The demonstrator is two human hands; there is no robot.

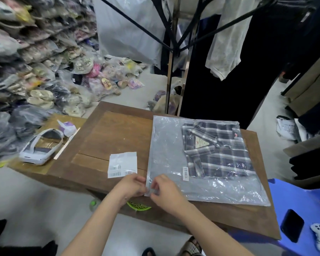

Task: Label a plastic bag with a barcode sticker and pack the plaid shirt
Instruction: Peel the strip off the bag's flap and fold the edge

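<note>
On a wooden table (118, 130), the plastic bag (166, 154) holding the plaid shirt (220, 150) is being pinched at its corner by the left hand (132, 185) and right hand (166, 191); the flap could be sealed crooked.

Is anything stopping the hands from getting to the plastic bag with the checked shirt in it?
No. Both the left hand and right hand already pinch the near left corner of the clear plastic bag. The dark plaid shirt is already inside it, on the brown wooden table.
</note>
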